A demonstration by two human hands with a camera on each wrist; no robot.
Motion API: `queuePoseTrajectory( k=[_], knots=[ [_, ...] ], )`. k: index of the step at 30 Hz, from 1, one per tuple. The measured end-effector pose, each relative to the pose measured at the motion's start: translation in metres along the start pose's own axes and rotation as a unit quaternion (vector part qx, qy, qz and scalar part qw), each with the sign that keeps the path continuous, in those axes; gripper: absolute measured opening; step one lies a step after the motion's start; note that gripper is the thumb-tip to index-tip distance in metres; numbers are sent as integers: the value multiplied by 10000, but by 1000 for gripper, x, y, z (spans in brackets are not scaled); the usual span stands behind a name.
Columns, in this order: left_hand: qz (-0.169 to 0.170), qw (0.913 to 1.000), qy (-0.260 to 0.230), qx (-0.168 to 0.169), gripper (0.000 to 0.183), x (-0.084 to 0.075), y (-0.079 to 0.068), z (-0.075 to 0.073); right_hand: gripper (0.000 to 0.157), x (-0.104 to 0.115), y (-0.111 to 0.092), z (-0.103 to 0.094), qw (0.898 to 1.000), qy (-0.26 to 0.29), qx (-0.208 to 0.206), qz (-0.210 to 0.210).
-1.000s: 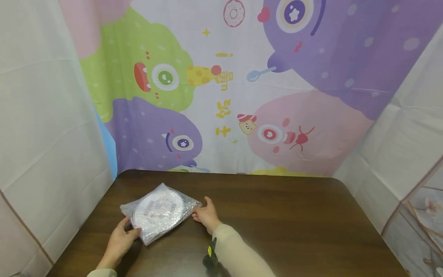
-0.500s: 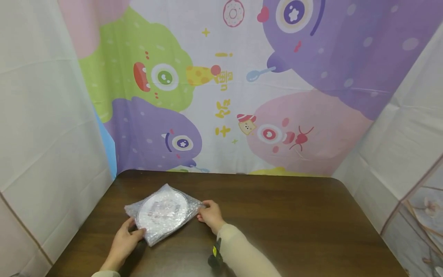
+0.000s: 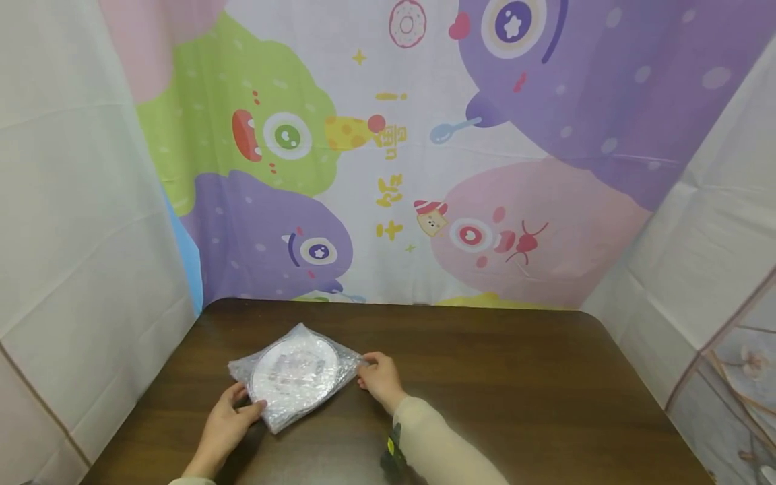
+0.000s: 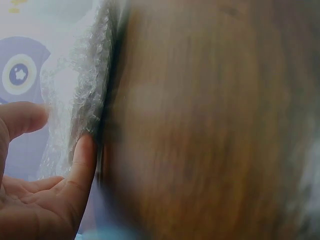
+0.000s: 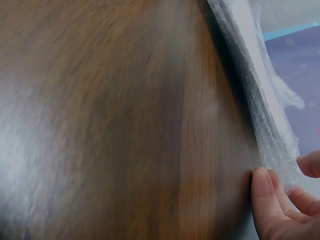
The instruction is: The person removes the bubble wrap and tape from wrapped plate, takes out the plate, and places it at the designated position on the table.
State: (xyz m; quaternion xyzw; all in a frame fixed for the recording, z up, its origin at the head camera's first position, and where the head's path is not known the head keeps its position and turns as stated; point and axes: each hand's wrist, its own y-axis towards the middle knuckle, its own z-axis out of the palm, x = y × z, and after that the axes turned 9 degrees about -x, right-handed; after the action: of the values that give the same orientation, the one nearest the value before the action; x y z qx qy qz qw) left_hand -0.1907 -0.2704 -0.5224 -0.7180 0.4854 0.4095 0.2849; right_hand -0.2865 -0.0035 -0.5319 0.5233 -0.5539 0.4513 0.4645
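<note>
A flat, round white plate [image 3: 295, 372] with a faint print lies inside clear bubble wrap [image 3: 287, 409] on the left part of the dark wooden table. My left hand [image 3: 225, 426] holds the package at its near left edge, thumb on the upper side. In the left wrist view a fingertip [image 4: 86, 147] lies along the wrap's lower side, the thumb opposite. At the right corner my right hand [image 3: 380, 379] pinches the loose wrap. The right wrist view shows that corner of the wrap [image 5: 280, 165] between thumb and fingers.
The brown tabletop [image 3: 515, 384] extends to the right of the package. Behind it hangs a cartoon monster curtain [image 3: 388, 155]. Pale cloth walls [image 3: 79, 222] flank both sides. A black strap with a yellow mark [image 3: 393, 448] is on the right wrist.
Both hands and the wrapped plate have shifted together a short way to the right across the table. The right hand's raised finger has come down onto the wrap corner.
</note>
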Motion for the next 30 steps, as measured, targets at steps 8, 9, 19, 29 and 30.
queuePoseTrajectory(
  k=[8,9,19,29,30],
  knots=[
    [141,9999,-24,-18,75,-5,-3,11,28,-4,0,-19,9998,-69,48,-171],
    [149,9999,-47,-5,75,-6,-4,13,27,-5,0,-21,9998,-77,49,-192],
    [271,9995,105,97,77,-13,-8,27,23,-10,-3,-46,9992,-189,150,-321],
    [425,9989,-19,181,76,-20,-12,41,23,-12,-7,-69,9989,-340,121,-305],
    [436,9989,-25,181,75,-21,-13,43,23,-12,-8,-71,9989,-357,113,-298]
  ],
)
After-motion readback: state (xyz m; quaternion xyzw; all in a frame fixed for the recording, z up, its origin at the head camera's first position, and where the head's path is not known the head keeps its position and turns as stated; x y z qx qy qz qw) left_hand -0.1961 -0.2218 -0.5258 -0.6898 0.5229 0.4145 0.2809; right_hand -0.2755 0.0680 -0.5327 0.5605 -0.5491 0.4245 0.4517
